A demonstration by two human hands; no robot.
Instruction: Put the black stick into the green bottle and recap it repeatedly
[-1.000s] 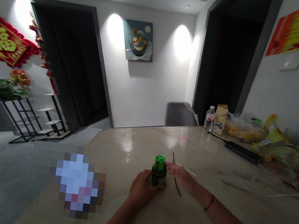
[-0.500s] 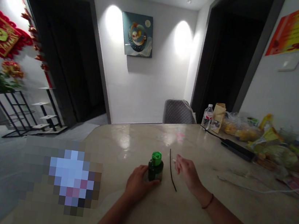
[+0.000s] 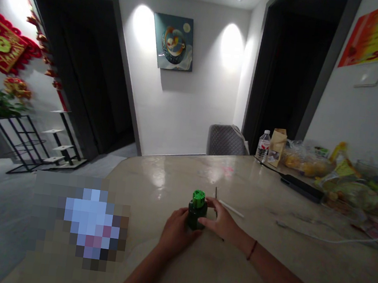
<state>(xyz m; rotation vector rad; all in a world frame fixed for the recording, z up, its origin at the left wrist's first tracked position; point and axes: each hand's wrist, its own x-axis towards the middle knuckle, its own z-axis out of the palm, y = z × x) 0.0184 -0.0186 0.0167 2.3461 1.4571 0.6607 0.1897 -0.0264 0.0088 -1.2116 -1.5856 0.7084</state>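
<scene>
Green-capped bottle (image 3: 196,213): my left hand (image 3: 177,232) grips its base; my right hand (image 3: 222,222), open and apart a moment ago, now clasps its side.

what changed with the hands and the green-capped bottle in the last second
The right hand, off the green-capped bottle and open beside the black stick half a second ago, moved back left and grips it again. The left hand kept its hold; bottle, black stick and white stick stayed put on the table.

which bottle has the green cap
The small dark bottle between the left hand and right hand; the clear water bottle stands far back, untouched.
</scene>
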